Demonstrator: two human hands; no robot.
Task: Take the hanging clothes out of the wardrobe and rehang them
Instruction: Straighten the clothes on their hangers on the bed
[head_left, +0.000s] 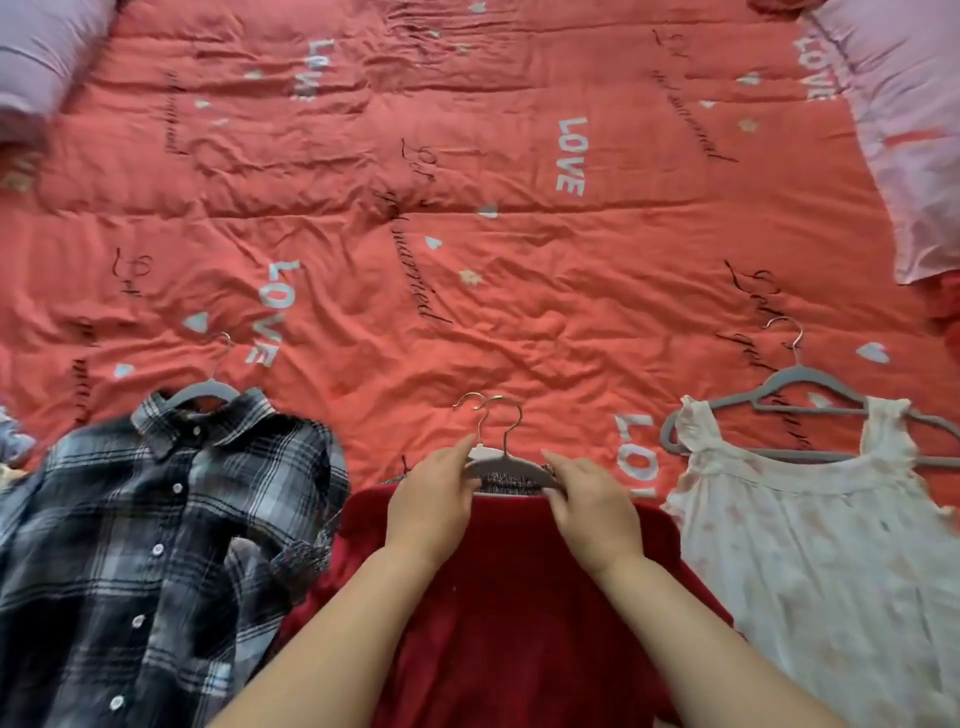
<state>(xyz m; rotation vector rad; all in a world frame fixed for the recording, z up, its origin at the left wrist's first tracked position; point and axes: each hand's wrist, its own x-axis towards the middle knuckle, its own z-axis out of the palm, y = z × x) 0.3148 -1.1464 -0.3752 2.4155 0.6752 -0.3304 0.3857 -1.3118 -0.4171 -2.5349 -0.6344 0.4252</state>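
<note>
Gripping grey hangers (511, 464) (two hooks), left hand (431, 506) and right hand (592, 512) flank red garment (519, 613).

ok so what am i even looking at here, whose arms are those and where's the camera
The camera sits on a person's head, looking forward and down, so the two bare arms are that person's own. Below is a bed with a red quilt printed with LOVE. Three garments lie on it: a plaid shirt on a hanger at left, a dark red garment in the middle, a pale sleeveless top at right with loose grey hangers. The left hand and right hand hold the middle hangers, two hooks showing.
</note>
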